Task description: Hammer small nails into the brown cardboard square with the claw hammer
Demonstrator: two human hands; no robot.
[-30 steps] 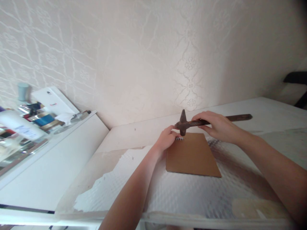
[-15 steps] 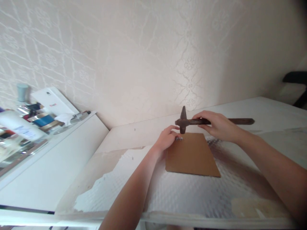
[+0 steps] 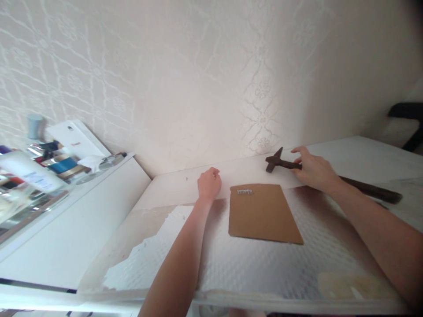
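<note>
My right hand (image 3: 315, 171) grips the dark handle of a hammer (image 3: 273, 161) to the right of a brown board (image 3: 264, 215), one finger lifted off. The hammer's head points left, beyond the board's top right corner. My left hand (image 3: 209, 182) is off the board, just left of its upper corner, with its fingers curled together; whatever they may hold is hidden. Near the board's top left edge is a short row of small silvery metal pieces (image 3: 244, 191), too small to name surely.
The board lies on a white table with a textured, torn-edged covering (image 3: 251, 268). A patterned wall rises behind. To the left, a white cabinet (image 3: 89, 224) carries bottles, a white box (image 3: 77, 138) and a pale blue cup (image 3: 35, 125). Something black (image 3: 408, 110) stands at far right.
My left hand has moved left off the board, uncovering the row of metal pieces. My right hand has carried the hammer to the right, away from above the board's top edge.
</note>
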